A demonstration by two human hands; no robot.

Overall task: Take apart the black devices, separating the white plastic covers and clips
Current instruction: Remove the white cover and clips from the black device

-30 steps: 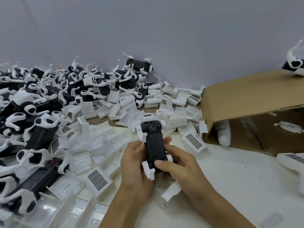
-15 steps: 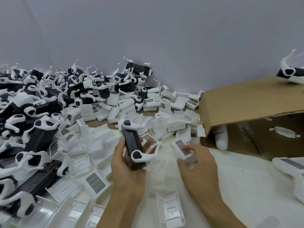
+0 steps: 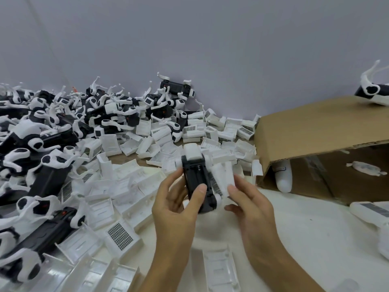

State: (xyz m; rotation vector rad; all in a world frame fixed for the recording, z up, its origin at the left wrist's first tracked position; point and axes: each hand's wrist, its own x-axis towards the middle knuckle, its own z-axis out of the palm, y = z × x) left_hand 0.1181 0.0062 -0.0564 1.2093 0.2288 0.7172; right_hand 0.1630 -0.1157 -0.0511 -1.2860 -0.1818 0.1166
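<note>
Two hands [image 3: 174, 209] around boxy black device [image 3: 197, 182]

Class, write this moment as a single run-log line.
left hand: grips black device | right hand: fingers at white cover on device's right side | cardboard box: right | loose covers: left

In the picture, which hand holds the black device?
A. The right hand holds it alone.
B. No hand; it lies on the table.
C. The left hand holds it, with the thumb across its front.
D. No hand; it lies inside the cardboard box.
C: the left hand grips the black device above the table, its thumb lying across the front, while the right hand is at the white plastic piece beside it.
</note>
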